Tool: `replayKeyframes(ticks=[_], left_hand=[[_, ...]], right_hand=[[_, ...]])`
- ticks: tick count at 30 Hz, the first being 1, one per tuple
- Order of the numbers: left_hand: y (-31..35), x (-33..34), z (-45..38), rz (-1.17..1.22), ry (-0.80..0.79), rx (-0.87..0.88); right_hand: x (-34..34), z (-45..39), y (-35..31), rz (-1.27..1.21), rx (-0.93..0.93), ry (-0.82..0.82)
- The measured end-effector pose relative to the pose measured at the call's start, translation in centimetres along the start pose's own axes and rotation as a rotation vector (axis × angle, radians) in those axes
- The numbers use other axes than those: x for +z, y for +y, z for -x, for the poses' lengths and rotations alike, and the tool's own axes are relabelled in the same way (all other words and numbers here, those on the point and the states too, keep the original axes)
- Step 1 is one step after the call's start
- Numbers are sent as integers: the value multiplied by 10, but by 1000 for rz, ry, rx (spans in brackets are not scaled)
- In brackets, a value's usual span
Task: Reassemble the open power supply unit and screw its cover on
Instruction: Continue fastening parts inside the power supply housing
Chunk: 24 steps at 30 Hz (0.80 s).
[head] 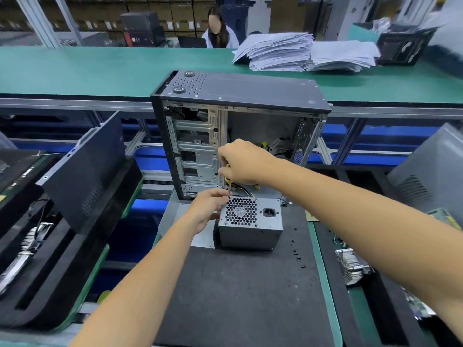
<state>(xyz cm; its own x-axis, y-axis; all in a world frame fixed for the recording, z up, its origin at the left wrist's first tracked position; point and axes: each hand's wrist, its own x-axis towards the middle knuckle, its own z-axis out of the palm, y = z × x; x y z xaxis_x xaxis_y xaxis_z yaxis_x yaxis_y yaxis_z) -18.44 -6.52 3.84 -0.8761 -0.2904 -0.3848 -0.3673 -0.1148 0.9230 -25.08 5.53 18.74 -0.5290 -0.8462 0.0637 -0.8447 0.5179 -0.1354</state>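
A grey power supply unit (250,222) stands on a black foam mat (238,296), its honeycomb fan grille and mains socket facing up. My right hand (241,162) grips the yellow handle of a screwdriver (228,185), held upright with its tip at the unit's top left corner. My left hand (209,209) rests against the unit's left side, fingers pinching around the screwdriver's shaft near the tip. Several small black screws (297,251) lie on the mat to the right of the unit.
An open computer case (225,126) stands upright just behind the unit, cables trailing from it. A black side panel (87,171) leans at the left. A heatsink (352,265) lies at the right. Paper stacks (300,52) sit on the green bench, a person behind them.
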Motion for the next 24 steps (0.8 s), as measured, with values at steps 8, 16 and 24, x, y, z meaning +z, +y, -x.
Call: replayKeyframes(ticks=[8,16,24], left_hand=[[-2,-5,0,24,-56,11],[0,-12,0,-48,-93,78],[3,-10,1,-116,-56,177]], right_hand=[[-4,-3,7,-95,46,64],[-2,-3,14,-127,75,64],[-2,-5,18,-192,101,119]])
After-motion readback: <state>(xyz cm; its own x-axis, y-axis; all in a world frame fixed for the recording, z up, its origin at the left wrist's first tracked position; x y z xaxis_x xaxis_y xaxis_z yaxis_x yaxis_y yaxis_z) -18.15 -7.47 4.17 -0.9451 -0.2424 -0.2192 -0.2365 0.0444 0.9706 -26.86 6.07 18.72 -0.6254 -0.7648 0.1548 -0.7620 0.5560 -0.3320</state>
